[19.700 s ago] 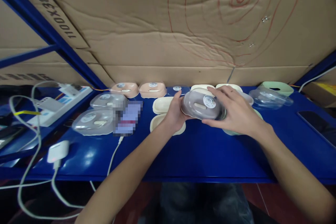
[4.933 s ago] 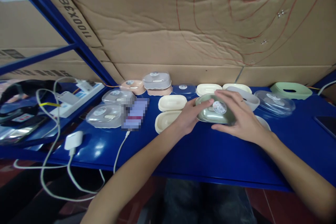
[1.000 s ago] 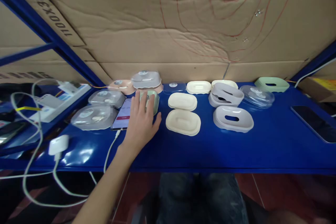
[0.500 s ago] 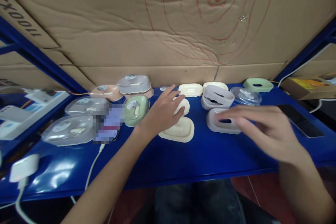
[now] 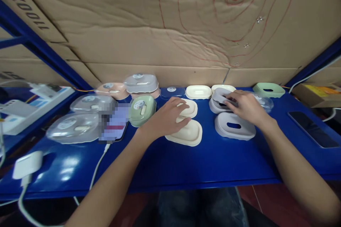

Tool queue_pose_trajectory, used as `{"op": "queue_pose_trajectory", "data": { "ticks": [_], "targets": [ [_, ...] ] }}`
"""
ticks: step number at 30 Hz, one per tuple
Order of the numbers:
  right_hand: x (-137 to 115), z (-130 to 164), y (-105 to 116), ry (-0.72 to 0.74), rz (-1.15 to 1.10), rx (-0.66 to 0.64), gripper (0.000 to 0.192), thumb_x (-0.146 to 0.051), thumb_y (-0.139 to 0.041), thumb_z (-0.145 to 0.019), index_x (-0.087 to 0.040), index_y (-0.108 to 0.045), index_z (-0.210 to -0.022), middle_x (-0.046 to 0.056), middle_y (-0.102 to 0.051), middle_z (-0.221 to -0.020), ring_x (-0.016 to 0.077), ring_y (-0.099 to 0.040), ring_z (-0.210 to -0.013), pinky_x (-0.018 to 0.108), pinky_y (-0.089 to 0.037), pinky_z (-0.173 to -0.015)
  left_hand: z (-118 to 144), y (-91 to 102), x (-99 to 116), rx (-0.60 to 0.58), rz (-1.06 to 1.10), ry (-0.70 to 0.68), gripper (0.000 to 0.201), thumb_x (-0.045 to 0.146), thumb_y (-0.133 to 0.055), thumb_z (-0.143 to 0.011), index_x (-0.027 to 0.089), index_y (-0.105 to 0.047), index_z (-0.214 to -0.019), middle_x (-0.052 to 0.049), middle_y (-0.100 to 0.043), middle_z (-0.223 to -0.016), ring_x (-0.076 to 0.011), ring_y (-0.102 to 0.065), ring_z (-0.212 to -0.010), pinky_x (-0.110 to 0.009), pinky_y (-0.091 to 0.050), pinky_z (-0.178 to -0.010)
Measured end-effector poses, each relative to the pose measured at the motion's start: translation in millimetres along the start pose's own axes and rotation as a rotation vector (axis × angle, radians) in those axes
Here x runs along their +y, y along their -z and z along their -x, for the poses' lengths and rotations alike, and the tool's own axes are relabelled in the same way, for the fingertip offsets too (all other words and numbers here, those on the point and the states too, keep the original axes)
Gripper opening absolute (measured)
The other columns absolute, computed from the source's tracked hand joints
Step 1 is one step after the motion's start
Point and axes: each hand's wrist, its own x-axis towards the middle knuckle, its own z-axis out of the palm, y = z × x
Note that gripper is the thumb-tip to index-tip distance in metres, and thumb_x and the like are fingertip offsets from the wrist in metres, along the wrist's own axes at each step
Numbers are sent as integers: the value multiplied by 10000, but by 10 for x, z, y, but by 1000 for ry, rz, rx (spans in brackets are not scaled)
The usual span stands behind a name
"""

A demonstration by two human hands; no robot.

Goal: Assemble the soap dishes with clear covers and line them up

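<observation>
My right hand (image 5: 246, 104) pinches the near right part of a grey soap box shell (image 5: 218, 95), its fingertips at the oval slot. That shell lies tilted on another grey shell (image 5: 216, 107). Closer to me, a separate grey slotted shell (image 5: 234, 126) rests on the table. My left hand (image 5: 170, 115) is over two cream oval trays, fingers bent and apart. It partly covers the far tray (image 5: 191, 107) and the near tray (image 5: 190, 134). Whether its fingertips touch them I cannot tell.
On the left stand lidded soap boxes: green (image 5: 142, 110), clear-topped (image 5: 74, 127) and pink (image 5: 113, 90). A charging phone (image 5: 114, 124) lies beside them. Behind are cream pieces (image 5: 198, 92), a green shell (image 5: 269, 89) and a clear lid (image 5: 262, 103). Another phone (image 5: 314, 129) lies at right.
My right hand has moved away from above the near grey shell to the stacked grey shells and taken hold of the upper one. My left hand stays over the cream trays. The view has shifted slightly.
</observation>
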Motion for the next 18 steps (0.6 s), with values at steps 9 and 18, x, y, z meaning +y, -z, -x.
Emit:
{"op": "queue_pose_trajectory", "data": {
  "ticks": [9,18],
  "targets": [
    [5,-3,94,-39,-33,183,299,-438,-564,-1095,-220,-767,-1067,154,-777,-1054,348,-733,-973,470,-556,-852,173,294,382,-192,-59,-70,815,569,-986,-734,270,-700,-1436,-117,-722,-1388,-404,-633,-1372,-549,-514,-1198],
    [-199,-15,223,16,-95,251,280,-436,-550,-1110,-235,-742,-1082,140,-746,-995,355,-699,-984,508,-541,-903,133,104,457,-310,-199,-56,718,462,-995,-770,195,-676,-1355,-146,-706,-1314,-402,-634,-1283,-518,-509,-1112]
  ]
}}
